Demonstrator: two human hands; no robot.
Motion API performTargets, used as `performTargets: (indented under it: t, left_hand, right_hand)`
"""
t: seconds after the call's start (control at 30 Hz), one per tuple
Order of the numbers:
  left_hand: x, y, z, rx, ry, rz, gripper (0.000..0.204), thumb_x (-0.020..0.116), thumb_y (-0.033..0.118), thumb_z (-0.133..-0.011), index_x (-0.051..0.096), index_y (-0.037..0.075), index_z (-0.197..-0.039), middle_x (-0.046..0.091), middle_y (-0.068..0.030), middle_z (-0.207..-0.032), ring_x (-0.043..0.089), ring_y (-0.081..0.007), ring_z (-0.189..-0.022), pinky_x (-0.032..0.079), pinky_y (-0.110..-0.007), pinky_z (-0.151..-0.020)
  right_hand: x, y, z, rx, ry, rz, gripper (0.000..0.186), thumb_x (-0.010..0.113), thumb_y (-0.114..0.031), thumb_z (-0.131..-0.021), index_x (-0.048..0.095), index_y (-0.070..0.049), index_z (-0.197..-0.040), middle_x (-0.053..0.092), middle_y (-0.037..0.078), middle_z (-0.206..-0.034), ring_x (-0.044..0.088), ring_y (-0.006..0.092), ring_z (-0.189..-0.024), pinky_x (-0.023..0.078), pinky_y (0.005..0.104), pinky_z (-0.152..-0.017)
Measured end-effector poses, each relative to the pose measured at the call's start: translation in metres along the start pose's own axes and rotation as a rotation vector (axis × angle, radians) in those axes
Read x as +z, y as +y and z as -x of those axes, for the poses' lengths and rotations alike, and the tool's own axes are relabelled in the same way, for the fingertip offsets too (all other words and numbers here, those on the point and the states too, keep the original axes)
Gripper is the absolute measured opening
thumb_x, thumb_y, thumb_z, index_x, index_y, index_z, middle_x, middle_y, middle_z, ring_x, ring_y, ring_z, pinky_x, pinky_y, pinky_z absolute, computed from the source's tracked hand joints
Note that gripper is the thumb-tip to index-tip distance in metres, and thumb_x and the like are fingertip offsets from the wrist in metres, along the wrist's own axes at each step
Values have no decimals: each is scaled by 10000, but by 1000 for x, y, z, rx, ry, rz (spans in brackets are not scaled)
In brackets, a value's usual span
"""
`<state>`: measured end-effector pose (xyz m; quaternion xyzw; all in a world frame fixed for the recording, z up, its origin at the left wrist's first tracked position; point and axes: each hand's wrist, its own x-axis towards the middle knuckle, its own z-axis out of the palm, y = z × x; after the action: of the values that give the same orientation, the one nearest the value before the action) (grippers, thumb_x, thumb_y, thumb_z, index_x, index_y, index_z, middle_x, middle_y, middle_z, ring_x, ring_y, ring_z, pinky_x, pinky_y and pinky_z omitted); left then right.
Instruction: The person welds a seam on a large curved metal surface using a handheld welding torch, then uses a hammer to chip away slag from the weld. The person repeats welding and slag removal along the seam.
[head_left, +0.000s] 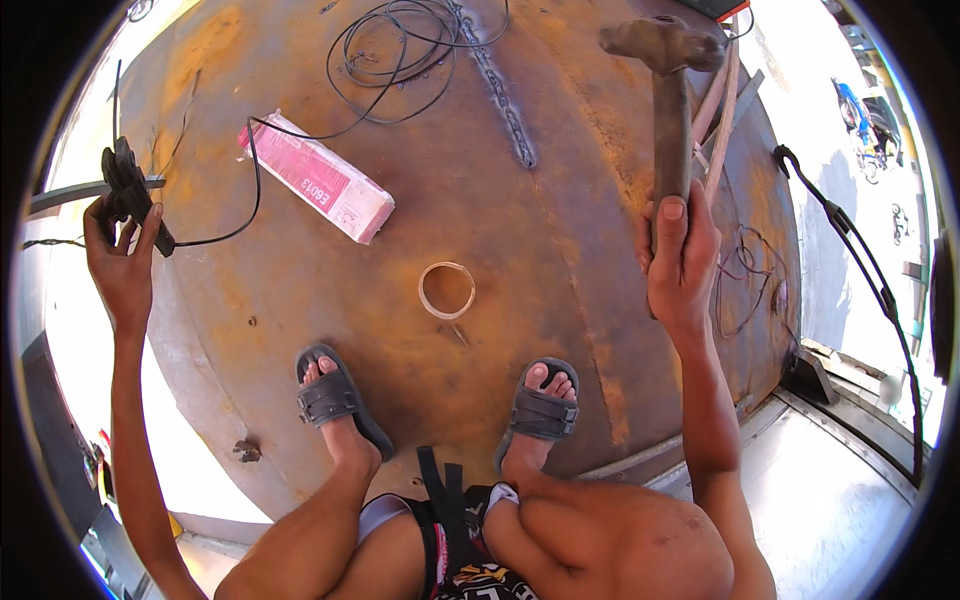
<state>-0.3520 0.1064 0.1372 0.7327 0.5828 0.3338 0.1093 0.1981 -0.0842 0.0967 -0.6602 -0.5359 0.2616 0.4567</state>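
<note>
My left hand (125, 255), raised at the far left, is closed around a black welding electrode holder (128, 185). A thin rod stands up from its top, and a thin black cable (253, 205) runs from its lower end. My right hand (683, 255) grips a hammer (672, 120) by its handle, thumb along the shaft and the worn metal head up. Between the hands, a pink and white box (320, 182) lies slanted on the rusty curved metal surface (480, 220). A pale open ring (446, 291) rests nearer my feet.
My sandalled feet (540, 405) stand on the metal. A cable coil (395, 55) lies at the back beside a rough weld seam (500, 100). Metal bars (730, 120) and loose wires (745, 270) lie right. A black wiper arm (850, 230) rises at the right edge.
</note>
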Motion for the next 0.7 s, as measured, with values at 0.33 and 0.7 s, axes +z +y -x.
performTargets:
  t: [0.33, 0.7]
  left_hand:
    - [20, 21, -4, -5, 11, 52, 534, 824, 140, -943, 529, -23, -1356, 641, -125, -1240, 645, -195, -1185, 557, -429, -1092]
    - [28, 9, -9, -8, -5, 97, 494, 820, 162, -952, 542, -27, -1314, 628, -126, -1236, 635, -185, -1176, 567, -417, -1074]
  right_hand:
    - [-10, 158, 51, 202, -247, 514, 386, 547, -385, -1111, 560, -2, -1060, 562, 232, -658, 555, 480, -586, 441, 458, -551]
    - [-1, 100, 64, -71, -73, 227, 514, 514, -510, -1104, 548, 3, -1083, 568, 167, -648, 574, 345, -540, 421, 413, -523]
